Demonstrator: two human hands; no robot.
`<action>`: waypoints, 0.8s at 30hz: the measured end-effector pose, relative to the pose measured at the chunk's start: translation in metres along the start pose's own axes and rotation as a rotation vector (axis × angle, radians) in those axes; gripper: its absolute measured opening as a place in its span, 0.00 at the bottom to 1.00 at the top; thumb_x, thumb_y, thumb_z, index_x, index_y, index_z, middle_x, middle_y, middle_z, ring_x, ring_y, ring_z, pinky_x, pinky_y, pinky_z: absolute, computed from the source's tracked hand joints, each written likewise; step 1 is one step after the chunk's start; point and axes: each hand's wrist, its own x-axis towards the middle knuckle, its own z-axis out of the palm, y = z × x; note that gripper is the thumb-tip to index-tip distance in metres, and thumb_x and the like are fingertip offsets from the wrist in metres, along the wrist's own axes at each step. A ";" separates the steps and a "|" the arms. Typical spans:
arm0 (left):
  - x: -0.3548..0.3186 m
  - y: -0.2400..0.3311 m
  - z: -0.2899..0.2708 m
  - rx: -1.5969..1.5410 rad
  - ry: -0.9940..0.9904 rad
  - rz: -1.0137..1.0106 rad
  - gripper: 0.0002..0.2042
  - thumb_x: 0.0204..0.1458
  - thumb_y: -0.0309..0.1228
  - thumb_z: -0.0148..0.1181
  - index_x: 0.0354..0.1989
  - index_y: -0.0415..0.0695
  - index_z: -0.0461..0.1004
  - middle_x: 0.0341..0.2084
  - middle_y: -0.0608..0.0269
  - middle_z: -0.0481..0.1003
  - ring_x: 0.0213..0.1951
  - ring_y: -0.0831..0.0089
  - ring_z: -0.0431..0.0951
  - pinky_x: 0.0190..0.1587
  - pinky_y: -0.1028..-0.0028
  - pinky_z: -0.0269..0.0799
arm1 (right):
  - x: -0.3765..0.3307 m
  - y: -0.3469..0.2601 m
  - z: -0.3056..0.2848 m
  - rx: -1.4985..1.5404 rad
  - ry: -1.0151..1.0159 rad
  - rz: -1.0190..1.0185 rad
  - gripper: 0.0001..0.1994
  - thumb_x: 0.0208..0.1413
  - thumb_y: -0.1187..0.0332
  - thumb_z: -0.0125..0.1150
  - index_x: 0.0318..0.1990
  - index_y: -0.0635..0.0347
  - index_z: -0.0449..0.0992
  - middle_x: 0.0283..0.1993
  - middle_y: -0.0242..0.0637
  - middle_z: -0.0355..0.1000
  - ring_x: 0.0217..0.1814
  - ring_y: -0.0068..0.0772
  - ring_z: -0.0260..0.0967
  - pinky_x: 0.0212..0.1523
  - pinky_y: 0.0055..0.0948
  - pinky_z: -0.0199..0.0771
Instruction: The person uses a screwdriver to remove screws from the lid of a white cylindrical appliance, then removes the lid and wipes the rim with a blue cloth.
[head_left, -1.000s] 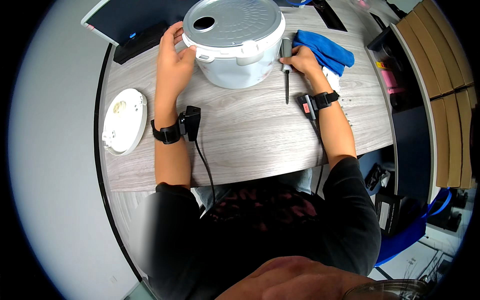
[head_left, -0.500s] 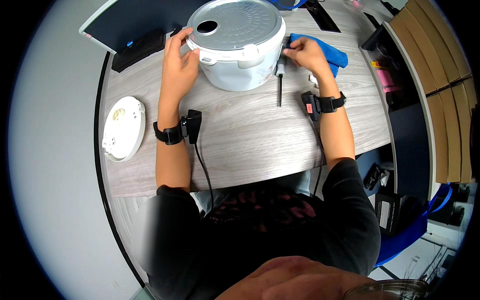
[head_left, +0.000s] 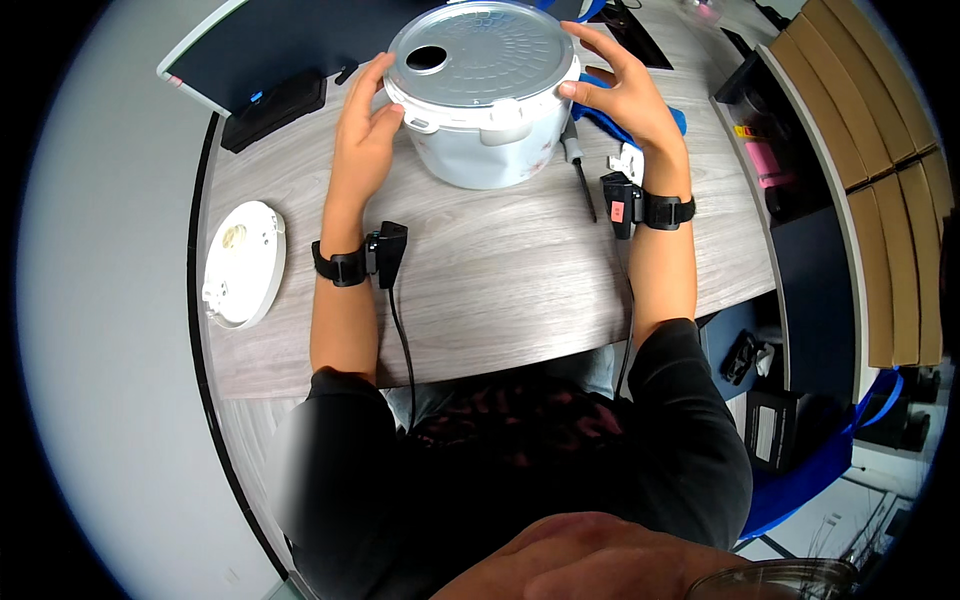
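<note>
Table point(head_left: 480, 280): pale grey wood grain, near edge bowed by the lens. A white round vessel point(head_left: 485, 155) with a grey metal top stands upright at the far middle, between the two hands. The top has a dark oval hole toward its left.

Left hand point(head_left: 365, 145) at the vessel's left rim, fingers spread, thumb apart toward the front. Right hand point(head_left: 635, 105) at the right rim, fingers wide apart, thumb at the rim; how firmly either presses, cannot tell. Both wrists carry black strapped devices with cables.

Just right of the vessel, a screwdriver point(head_left: 573, 148), grey handle, dark shaft pointing toward the near side. A blue cloth point(head_left: 678, 121) lies partly behind the right hand; a small white part point(head_left: 628, 160) near that wrist.

Left side of table: a white round cover point(head_left: 247, 265), lying apart. Far left, a dark monitor point(head_left: 290, 55) with pale frame, a black case point(head_left: 285, 108) below it.

Room: plain grey wall point(head_left: 110, 300) to the left. Right, a dark-panelled cabinet point(head_left: 822, 290), brown cartons point(head_left: 885, 130) beyond, blue fabric point(head_left: 805, 495) lower down.
</note>
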 end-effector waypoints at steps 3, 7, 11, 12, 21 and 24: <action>-0.003 -0.002 -0.002 -0.008 -0.008 0.006 0.24 0.63 0.32 0.58 0.69 0.44 0.68 0.72 0.46 0.59 0.70 0.55 0.64 0.62 0.62 0.73 | 0.005 0.006 0.006 -0.025 -0.008 0.002 0.36 0.45 0.57 0.81 0.64 0.47 0.77 0.73 0.48 0.63 0.75 0.53 0.60 0.71 0.51 0.65; -0.005 0.003 -0.005 0.023 0.006 0.002 0.24 0.64 0.35 0.60 0.68 0.46 0.70 0.73 0.46 0.58 0.70 0.58 0.65 0.61 0.65 0.73 | 0.002 -0.004 0.017 -0.055 -0.005 0.003 0.32 0.45 0.56 0.81 0.60 0.48 0.80 0.75 0.51 0.61 0.76 0.53 0.59 0.70 0.50 0.64; -0.015 0.000 -0.016 -0.037 0.031 -0.036 0.25 0.61 0.38 0.62 0.67 0.47 0.72 0.73 0.44 0.59 0.70 0.55 0.64 0.64 0.61 0.70 | -0.004 -0.016 0.029 -0.092 -0.008 0.003 0.30 0.47 0.60 0.79 0.61 0.49 0.80 0.76 0.48 0.59 0.76 0.51 0.59 0.72 0.47 0.63; -0.017 0.000 -0.019 -0.037 0.042 -0.032 0.25 0.60 0.39 0.64 0.66 0.47 0.72 0.72 0.43 0.60 0.70 0.52 0.65 0.66 0.58 0.68 | -0.006 -0.020 0.033 -0.095 -0.003 0.003 0.30 0.47 0.60 0.79 0.61 0.49 0.80 0.76 0.48 0.60 0.76 0.51 0.59 0.72 0.47 0.63; -0.063 -0.006 -0.084 0.111 0.039 0.118 0.26 0.59 0.44 0.66 0.66 0.53 0.73 0.72 0.50 0.63 0.71 0.55 0.64 0.68 0.57 0.62 | -0.040 -0.067 0.092 -0.122 0.128 -0.162 0.30 0.44 0.57 0.81 0.59 0.46 0.81 0.74 0.51 0.63 0.76 0.51 0.60 0.73 0.48 0.60; -0.086 -0.008 -0.123 0.176 0.013 0.184 0.24 0.58 0.45 0.68 0.62 0.53 0.77 0.69 0.52 0.68 0.70 0.57 0.66 0.66 0.61 0.66 | -0.061 -0.084 0.121 -0.175 0.160 -0.243 0.29 0.45 0.58 0.81 0.57 0.45 0.82 0.72 0.51 0.65 0.75 0.50 0.62 0.72 0.48 0.61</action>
